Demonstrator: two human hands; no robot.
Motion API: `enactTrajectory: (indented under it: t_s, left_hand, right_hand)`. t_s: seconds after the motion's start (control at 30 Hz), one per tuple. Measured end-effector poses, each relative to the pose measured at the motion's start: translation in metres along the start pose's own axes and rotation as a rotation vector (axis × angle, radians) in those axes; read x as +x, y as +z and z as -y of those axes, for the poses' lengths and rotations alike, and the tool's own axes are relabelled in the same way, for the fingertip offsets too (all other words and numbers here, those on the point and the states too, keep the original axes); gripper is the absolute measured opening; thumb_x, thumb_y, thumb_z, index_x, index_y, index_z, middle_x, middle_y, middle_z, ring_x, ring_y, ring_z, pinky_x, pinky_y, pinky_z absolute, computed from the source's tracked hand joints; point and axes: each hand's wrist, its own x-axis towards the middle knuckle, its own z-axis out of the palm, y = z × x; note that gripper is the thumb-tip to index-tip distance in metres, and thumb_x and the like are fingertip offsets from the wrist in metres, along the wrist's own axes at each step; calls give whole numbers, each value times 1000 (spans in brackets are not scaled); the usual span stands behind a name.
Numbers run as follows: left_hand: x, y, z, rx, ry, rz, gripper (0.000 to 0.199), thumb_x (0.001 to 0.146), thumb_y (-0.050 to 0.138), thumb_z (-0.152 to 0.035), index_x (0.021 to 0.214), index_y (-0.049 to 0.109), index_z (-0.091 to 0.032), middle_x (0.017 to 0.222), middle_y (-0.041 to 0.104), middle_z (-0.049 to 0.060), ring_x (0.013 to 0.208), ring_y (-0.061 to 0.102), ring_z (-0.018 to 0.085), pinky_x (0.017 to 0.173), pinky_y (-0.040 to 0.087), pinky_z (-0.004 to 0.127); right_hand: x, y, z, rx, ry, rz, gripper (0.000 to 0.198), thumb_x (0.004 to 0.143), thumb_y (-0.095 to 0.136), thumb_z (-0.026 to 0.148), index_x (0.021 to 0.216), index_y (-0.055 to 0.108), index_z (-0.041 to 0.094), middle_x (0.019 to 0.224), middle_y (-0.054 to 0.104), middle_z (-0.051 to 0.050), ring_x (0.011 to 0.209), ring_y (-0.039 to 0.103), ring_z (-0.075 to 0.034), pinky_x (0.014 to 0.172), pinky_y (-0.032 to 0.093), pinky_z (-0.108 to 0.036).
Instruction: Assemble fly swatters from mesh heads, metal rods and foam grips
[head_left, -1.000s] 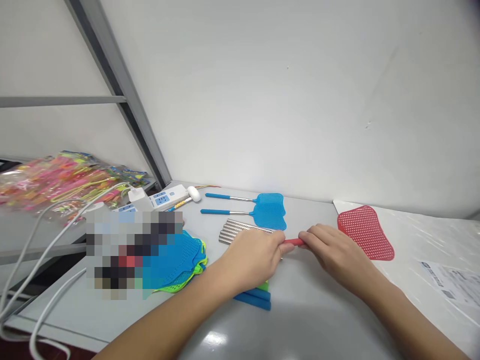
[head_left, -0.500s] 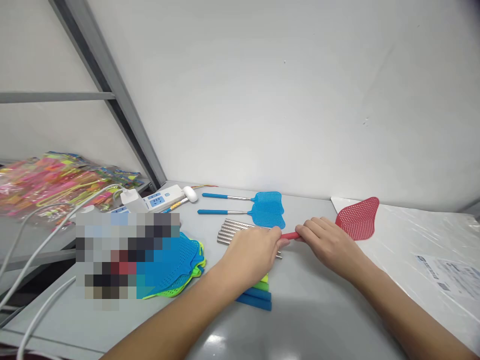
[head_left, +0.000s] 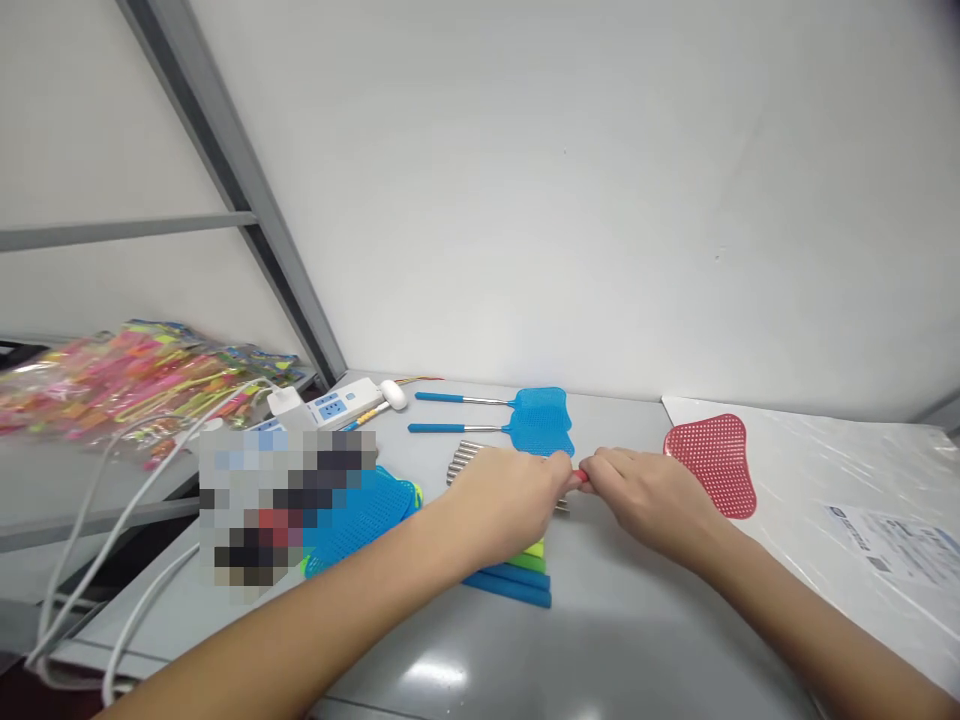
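A red fly swatter (head_left: 712, 465) is held between both hands, its perforated head sticking out past the right wrist. My left hand (head_left: 525, 495) is closed round the red handle. Right up against it, my right hand (head_left: 634, 495) is closed on the same swatter nearer the head; only a short bit of red shows between them. Behind my left hand lie several metal rods (head_left: 461, 460), partly covered. Under my left forearm are blue handle sleeves (head_left: 517, 588) beside a green and a yellow one. Two blue fly swatters (head_left: 536, 435) lie farther back.
Loose blue swatter heads (head_left: 367, 520) are stacked at the left, beside a pixelated patch. A white power strip (head_left: 349, 398) with cables lies behind. Bagged colourful goods (head_left: 150, 375) sit on the far left. A plastic-wrapped white package (head_left: 847, 470) covers the right side, and a wall rises behind.
My hands have come together along the red handle, hiding most of it. The swatter's head has turned to show its face more flatly. The view has shifted slightly.
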Motion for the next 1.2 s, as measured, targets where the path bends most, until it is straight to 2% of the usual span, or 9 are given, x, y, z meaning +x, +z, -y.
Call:
enactTrajectory:
  t_s: [0.23,0.43,0.53,0.63,0.7,0.77,0.9,1.03,1.2]
  left_hand:
    - [-38,-36,-11,-861,-101,185,42,98,30,-50,74,47,-20,69,50,-2,62,46,13,58,36,26]
    - [-55,-51,-21,-1727,-320,897,44,88,45,-65,78,37,-23,60,22,-9,41,6,5,37,4,20]
    - [-70,-53,-18,-1864,-339,1020,42,89,47,-61,76,35,-22,59,18,-9,40,2,4,35,2,19]
    - [-95,-46,-11,-1788,-374,1041,43,88,46,-62,75,36,-23,57,20,-10,38,3,4,34,5,17]
    - [-110,-37,-9,-1617,-367,984,46,88,41,-66,77,40,-22,57,25,-9,38,11,5,34,14,17]
    - [-117,-26,-14,-1300,-281,631,45,93,35,-61,87,53,-20,64,42,-4,47,35,9,43,34,20]
    - [-113,-1,-33,-610,-21,21,32,100,32,-35,109,61,-25,100,60,4,96,54,18,87,43,32]
    - [-109,30,-40,-224,46,-135,28,97,40,-21,113,63,-24,102,59,8,94,53,21,80,43,34]
    - [-108,53,-39,-76,-51,-243,30,95,46,-20,121,59,-29,114,58,8,104,51,24,90,41,43]
  right_hand:
    - [5,-45,10,-51,-200,-14,29,98,38,22,71,50,19,62,48,0,54,36,-13,52,17,-31]
    - [4,-80,22,-162,-381,-98,22,95,47,25,76,56,19,61,48,2,54,35,-13,51,20,-32]
    - [-9,-98,3,-181,-412,-127,21,96,47,26,79,59,21,61,51,2,56,39,-12,52,22,-32]
    - [-41,-119,-40,-263,-226,-207,29,99,40,24,81,63,20,64,58,-1,61,45,-12,55,26,-30]
    - [-64,-129,-64,-373,40,-187,33,99,39,28,84,66,17,63,58,-2,60,46,-11,53,24,-30]
    - [-76,-131,-68,-366,144,-136,33,100,39,30,86,66,15,66,59,-4,61,47,-11,54,23,-31]
    - [-70,-104,-26,-217,-32,29,31,100,38,27,81,60,17,67,56,-3,62,47,-14,57,26,-30]
    - [-61,-67,14,-121,-53,75,30,101,36,26,80,56,17,68,54,-2,61,46,-15,56,25,-30]
    - [-64,-49,31,-41,19,154,30,101,35,28,81,54,17,71,56,-2,62,49,-15,55,25,-29]
